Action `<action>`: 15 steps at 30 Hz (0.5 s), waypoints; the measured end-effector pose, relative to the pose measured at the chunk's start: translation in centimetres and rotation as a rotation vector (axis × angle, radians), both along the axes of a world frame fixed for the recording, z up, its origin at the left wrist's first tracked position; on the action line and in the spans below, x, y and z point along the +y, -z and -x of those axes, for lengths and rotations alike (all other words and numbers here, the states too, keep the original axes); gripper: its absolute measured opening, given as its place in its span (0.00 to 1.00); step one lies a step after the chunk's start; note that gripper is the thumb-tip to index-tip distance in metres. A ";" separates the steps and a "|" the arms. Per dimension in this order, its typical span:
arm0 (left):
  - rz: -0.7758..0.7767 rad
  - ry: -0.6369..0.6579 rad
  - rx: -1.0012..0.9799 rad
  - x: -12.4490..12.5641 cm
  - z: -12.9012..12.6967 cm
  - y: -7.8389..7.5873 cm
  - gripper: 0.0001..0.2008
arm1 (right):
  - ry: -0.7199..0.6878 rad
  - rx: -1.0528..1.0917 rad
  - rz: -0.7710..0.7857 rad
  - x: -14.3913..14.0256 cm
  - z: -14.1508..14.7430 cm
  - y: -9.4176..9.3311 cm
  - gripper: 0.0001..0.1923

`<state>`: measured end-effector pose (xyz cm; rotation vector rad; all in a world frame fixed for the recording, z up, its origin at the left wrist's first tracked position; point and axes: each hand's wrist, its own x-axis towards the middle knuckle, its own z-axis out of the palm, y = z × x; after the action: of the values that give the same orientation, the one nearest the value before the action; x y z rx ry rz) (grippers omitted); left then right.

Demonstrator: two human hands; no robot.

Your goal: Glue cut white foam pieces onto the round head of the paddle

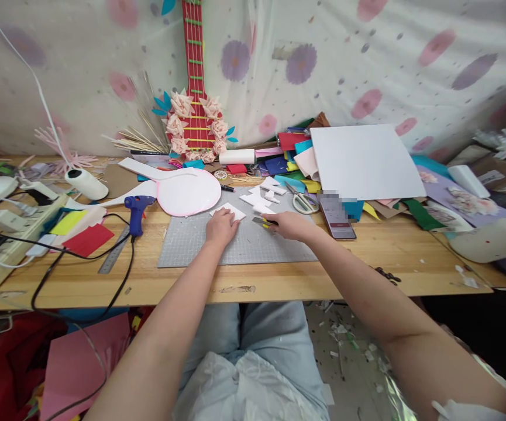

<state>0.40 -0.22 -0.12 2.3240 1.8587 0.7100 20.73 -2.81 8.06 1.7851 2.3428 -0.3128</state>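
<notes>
My left hand (223, 227) lies over a small white foam-board piece (236, 211), its fingers resting on top and pressing it against the grey cutting mat (191, 248). Beside it, my right hand (290, 225) is closed around a utility knife (267, 223) with yellow and black on its handle. The blade points left, toward the white piece, a short gap away. Several white offcuts (261, 197) lie just beyond the knife. Scissors (304, 203) with pale handles rest at the mat's right edge.
A blue glue gun (137, 213) with a trailing cable and a steel ruler (113, 257) are on the left. A white guitar-shaped cutout (189, 192) lies behind the mat, near a red flowered guitar (193, 88). To the right are a phone (337, 216) and a white board (367, 164).
</notes>
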 end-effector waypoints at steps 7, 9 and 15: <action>-0.035 0.096 -0.049 0.3 0.0 -0.2 0.24 | 0.130 0.265 -0.034 2.1 0.7 0.5 0.25; -0.059 0.041 -0.096 0.3 0.1 -0.4 0.24 | 0.123 0.216 -0.126 3.2 1.8 0.9 0.24; 0.015 -0.008 -0.117 -0.3 0.5 -0.4 0.19 | 0.039 0.079 -0.181 6.0 5.9 1.5 0.23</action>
<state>-0.07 -0.50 0.31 2.2153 1.8180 0.8114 14.86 3.21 6.60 1.9344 2.4640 -0.1847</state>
